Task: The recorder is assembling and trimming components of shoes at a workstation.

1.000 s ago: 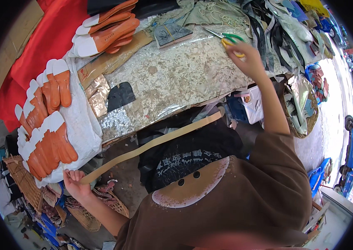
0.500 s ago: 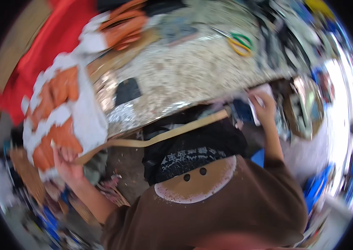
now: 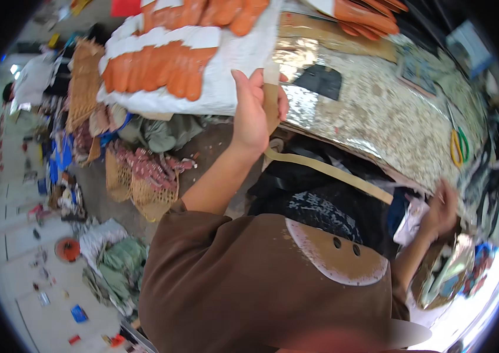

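My left hand (image 3: 250, 115) is at the front edge of the workbench with its fingers curled round a long tan strip (image 3: 343, 174). The strip's pale end stands up above the fingers; the rest sags below the palm and runs right across my lap. Over by the bench's right front edge is my right hand (image 3: 441, 210), close to a pale pink cloth (image 3: 412, 221). Motion smears its fingers, so whether it grips anything is unclear. Orange rubber gloves with white cuffs (image 3: 158, 67) lie in rows on a white sack, left of my left hand.
The worn, speckled workbench (image 3: 373, 112) carries a dark flat piece (image 3: 320, 81), scissors with green and yellow handles (image 3: 460, 147) and more orange gloves (image 3: 370, 15). Knit gloves (image 3: 143, 176) and cloth heaps lie on the left. A filled carton (image 3: 443, 276) stands at lower right.
The view has swung left. My left hand has lifted from beside the orange gloves to the bench's front edge, still holding the strip. The right hand's fingers have become blurred.
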Tool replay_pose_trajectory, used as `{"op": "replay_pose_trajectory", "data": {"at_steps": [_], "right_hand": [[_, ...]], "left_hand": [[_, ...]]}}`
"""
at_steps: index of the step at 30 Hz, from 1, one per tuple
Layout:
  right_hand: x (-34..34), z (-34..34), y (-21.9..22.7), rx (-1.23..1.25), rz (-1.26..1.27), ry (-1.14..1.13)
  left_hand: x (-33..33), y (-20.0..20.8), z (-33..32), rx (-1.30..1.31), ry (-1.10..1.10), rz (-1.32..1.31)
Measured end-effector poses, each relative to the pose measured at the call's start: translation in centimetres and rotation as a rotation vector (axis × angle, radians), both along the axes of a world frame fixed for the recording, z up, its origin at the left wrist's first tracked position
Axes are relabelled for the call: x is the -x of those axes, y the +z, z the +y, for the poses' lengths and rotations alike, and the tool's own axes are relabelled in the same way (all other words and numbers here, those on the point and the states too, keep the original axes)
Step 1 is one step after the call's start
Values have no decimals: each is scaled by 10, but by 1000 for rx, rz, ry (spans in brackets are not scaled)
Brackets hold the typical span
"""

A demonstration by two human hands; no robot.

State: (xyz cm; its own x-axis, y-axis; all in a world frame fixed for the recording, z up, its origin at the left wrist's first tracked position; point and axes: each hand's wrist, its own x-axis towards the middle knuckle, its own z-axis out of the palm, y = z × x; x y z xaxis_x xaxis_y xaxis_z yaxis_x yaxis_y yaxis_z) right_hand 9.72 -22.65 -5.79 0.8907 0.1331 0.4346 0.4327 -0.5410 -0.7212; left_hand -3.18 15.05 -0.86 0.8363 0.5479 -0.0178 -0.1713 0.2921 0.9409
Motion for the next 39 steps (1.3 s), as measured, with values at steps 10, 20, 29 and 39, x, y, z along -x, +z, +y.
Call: {"op": "replay_pose_trajectory", "data": {"at_steps": [10, 20, 29, 39], "right_hand": [[43, 211, 39, -390, 42, 687], [25, 191, 23, -820, 553, 589], [27, 183, 20, -659, 607, 598], [25, 170, 7, -866, 712, 678]], "left_hand": [[-19, -12, -70, -117, -115, -52], [-9, -17, -64, -98, -297, 133], [-14, -22, -83, -852, -18, 46], [-14, -16, -90, -277, -138, 66]]}}
